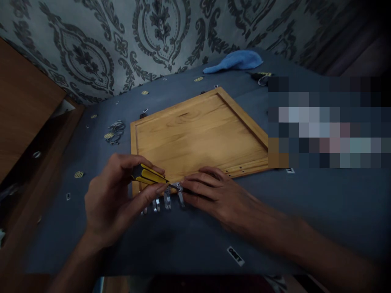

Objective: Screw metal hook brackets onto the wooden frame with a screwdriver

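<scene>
A shallow wooden tray-like panel point(198, 130) lies flat on a dark blue cloth-covered table point(305, 203). Several metal hooks point(161, 202) hang along its near edge. My left hand point(116, 199) grips a yellow-and-black screwdriver point(149, 176), its tip pointing right at a small metal hook plate point(179, 188) on the panel's near edge. My right hand point(207, 189) pinches that hook plate, fingers pressed together against the wood.
Loose metal hooks point(117, 130) and small gold round discs point(78, 174) lie scattered at the left. A blue cloth point(235, 61) sits at the back by the patterned wall. A wooden cabinet point(21, 106) stands at the left. A white label point(236, 256) lies near the front.
</scene>
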The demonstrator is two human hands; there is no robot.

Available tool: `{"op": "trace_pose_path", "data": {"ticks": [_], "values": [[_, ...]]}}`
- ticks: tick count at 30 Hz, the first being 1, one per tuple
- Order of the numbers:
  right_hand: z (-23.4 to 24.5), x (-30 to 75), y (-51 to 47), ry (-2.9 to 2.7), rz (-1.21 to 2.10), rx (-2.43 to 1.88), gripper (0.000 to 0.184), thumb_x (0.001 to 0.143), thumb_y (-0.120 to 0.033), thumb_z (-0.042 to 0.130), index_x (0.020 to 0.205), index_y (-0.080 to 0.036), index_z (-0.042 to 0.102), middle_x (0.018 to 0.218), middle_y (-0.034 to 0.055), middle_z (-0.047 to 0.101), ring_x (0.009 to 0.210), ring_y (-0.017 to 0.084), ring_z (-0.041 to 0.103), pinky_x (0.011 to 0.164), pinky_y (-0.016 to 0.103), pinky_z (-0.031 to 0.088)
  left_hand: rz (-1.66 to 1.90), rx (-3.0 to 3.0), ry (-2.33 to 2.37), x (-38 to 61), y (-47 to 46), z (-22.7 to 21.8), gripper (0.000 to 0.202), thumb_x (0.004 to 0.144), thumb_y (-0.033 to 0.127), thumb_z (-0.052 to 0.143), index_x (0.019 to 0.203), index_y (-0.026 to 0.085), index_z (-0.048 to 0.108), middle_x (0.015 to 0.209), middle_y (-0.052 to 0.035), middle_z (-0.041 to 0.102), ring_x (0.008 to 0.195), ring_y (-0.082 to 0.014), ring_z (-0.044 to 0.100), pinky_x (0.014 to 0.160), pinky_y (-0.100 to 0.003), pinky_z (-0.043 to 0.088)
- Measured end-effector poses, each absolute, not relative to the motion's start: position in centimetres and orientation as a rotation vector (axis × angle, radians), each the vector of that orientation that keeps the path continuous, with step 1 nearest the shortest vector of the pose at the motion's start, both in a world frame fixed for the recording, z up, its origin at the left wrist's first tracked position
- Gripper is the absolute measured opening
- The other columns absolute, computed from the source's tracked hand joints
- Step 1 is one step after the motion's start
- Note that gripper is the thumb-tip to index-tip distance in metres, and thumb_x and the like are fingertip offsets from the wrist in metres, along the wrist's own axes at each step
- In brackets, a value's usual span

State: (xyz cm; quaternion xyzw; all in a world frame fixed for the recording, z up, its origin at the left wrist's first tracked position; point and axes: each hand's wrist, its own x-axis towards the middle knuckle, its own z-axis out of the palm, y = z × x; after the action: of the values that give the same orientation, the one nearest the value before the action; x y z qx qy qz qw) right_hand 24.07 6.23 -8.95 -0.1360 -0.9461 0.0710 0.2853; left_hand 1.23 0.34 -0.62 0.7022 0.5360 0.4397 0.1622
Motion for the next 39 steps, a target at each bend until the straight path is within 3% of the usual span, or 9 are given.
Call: {"op": "trace_pose_path", "data": {"ticks": [8,16,28,35,39], "values": [[-8.8,24.3,6.0,-2.515,0.213,-0.366,0.027,0.104,-0.014,0.045,0.118,-0.016,0.068,0.12,0.0082,0.074,0.113,0.024,0.062,0.099,0.043,0.047,1.16,2.134,1.593,1.5,-0.1,-0.4,0.031,0.085,0.031,0.082,0.11,0.033,0.064,0.096,0.002,0.074,0.081,-0.0193,0.074,0.07,-0.036,0.063],[-9.1,24.1,6.1,-2.491,0.19,-0.364,0.029,0.105,-0.014,0.043,0.119,-0.016,0.068,0.119,0.0084,0.075,0.114,0.022,0.061,0.099,0.042,0.046,1.149,2.109,1.556,1.3,0.1,-0.1,0.028,0.087,0.035,0.079,0.111,0.034,0.065,0.099,0.0006,0.073,0.085,-0.0199,0.074,0.076,-0.036,0.064],[-9.0,24.1,6.2,-2.499,0.212,-0.352,0.028,0.104,-0.014,0.045,0.119,-0.016,0.068,0.121,0.009,0.074,0.114,0.023,0.062,0.1,0.042,0.045,1.125,2.17,1.506,1.3,0.3,0.3,0.029,0.085,0.028,0.082,0.11,0.031,0.067,0.098,0.0018,0.075,0.086,-0.0187,0.075,0.076,-0.033,0.062],[-9.1,24.3,6.2,-2.516,0.221,-0.352,0.028,0.102,-0.012,0.046,0.12,-0.015,0.066,0.121,0.0081,0.074,0.114,0.024,0.061,0.101,0.043,0.044,1.455,2.063,1.509,1.6,0.6,1.4,0.029,0.084,0.019,0.081,0.108,0.031,0.069,0.096,0.0043,0.071,0.085,-0.016,0.073,0.079,-0.034,0.063],[-9.3,24.3,6.3,-2.52,0.214,-0.352,0.03,0.1,-0.011,0.047,0.122,-0.017,0.066,0.122,0.0084,0.074,0.116,0.024,0.061,0.102,0.044,0.044,1.443,2.056,1.462,1.6,0.9,1.1,0.03,0.083,0.018,0.082,0.107,0.03,0.069,0.093,0.0041,0.072,0.083,-0.0163,0.072,0.075,-0.032,0.064]]}}
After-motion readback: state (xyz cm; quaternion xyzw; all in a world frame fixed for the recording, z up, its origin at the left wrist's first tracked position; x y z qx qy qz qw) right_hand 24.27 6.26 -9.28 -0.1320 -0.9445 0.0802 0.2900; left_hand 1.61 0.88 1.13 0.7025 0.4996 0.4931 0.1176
